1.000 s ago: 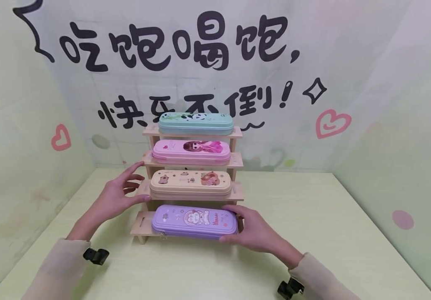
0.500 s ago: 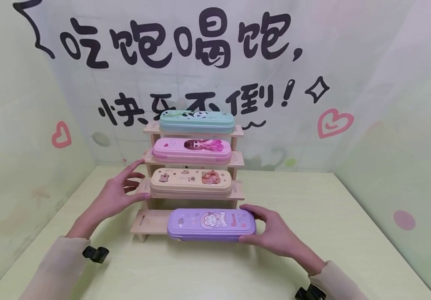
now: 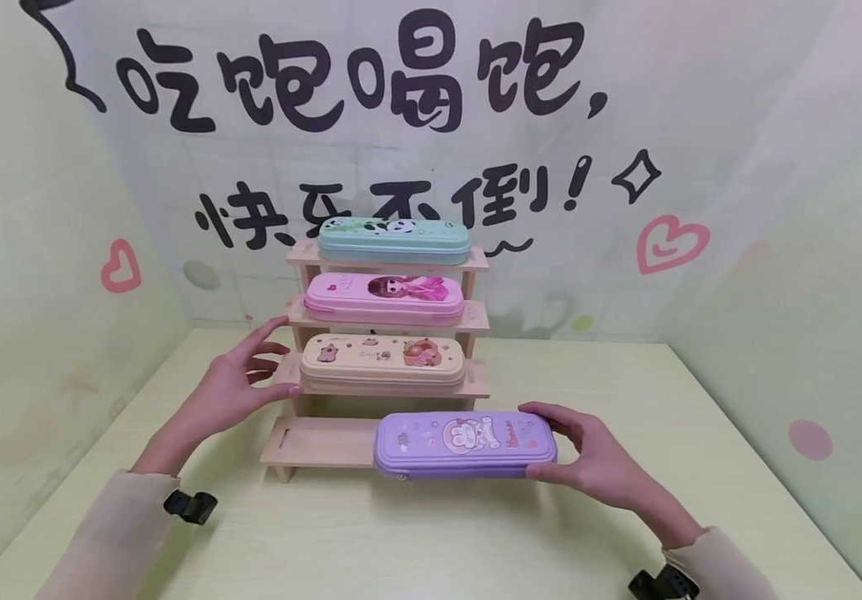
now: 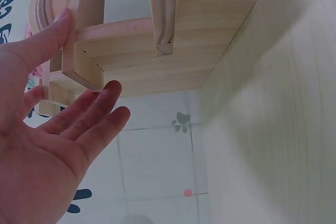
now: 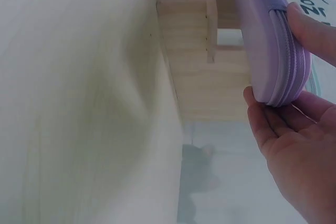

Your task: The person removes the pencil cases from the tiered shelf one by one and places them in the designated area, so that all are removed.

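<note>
Head view: purple case [image 3: 465, 446] juts farther right than before — so it's partly beyond the bottom step [image 3: 326, 442] (resting or lifted, unclear). Left wrist: loose-fingered left hand [image 4: 47, 148] touches the rack [image 4: 81, 67]. Right wrist: right hand [image 5: 302, 135] grips the case's end.

Soft shadows fall on the table [image 3: 588, 383]; wrist views look dimmer.

Rack [image 3: 478, 313] on table [image 3: 371, 542] before wall [image 3: 581, 292] — left hand [image 3: 239, 383] at its left, a case [image 3: 382, 362] on each upper step [image 3: 478, 382]. The fourth case [image 3: 464, 444] juts right past the bottom step [image 3: 326, 442], in the right hand [image 3: 588, 454].
</note>
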The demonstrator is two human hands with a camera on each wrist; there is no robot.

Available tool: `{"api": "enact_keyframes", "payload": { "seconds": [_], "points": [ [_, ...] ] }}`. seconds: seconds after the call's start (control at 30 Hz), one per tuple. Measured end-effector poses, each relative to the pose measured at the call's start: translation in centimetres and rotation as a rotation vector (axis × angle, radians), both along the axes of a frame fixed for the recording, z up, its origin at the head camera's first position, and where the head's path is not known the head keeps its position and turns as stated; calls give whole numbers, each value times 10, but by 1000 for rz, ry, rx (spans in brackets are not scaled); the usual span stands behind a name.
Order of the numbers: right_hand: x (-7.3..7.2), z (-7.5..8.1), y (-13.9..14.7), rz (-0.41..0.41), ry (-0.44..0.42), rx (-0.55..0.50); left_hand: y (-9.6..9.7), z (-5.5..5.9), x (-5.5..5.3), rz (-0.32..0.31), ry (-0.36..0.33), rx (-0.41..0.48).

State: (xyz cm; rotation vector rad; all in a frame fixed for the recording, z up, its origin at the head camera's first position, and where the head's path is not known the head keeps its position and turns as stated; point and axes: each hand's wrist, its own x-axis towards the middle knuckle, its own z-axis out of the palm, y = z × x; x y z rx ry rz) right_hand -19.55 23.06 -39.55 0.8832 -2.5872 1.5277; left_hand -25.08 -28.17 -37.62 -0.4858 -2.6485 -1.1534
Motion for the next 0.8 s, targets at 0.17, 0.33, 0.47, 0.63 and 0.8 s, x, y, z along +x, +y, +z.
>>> {"api": "enact_keyframes", "payload": {
  "seconds": [0.17,0.33,0.47,0.63,0.8],
  "points": [
    [0,4,17,3,14,-26,1,1,1,-6,0,3],
    [0,8,36,21,17,-59,1,3,3,-6,7,-1],
    [2,13,52,33,27,-65,2,3,4,-3,8,-1],
    [6,22,71,38,45,-64,2,3,3,-1,4,4],
    [7,31,91,21,51,-49,1,3,3,-9,-1,29]
  ]
}}
